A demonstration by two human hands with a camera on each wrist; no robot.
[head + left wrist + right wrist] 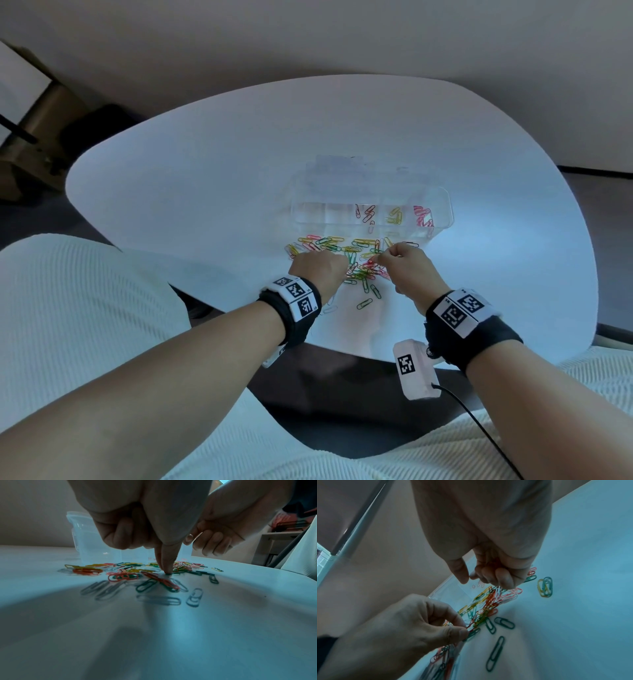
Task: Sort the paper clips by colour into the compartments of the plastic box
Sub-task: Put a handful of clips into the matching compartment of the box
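A heap of coloured paper clips [342, 251] lies on the white table [205, 192], just in front of the clear plastic box [445, 205]. Compartments of the box hold pink clips [368, 214], yellow clips [395, 216] and red clips [423, 216]. My left hand [166, 570] points down into the heap, thumb and forefinger pinching a green paper clip [169, 573] that lies on the table. My right hand [481, 577] hovers over the heap's right side, fingers curled round red paper clips [493, 563] in the palm, thumb out.
Loose green clips [364, 303] lie near the table's front edge. The box's clear lid [342, 171] rests behind it. A white tagged unit [414, 370] with a black cable hangs under my right wrist. Ribbed white cushions [85, 291] flank the table.
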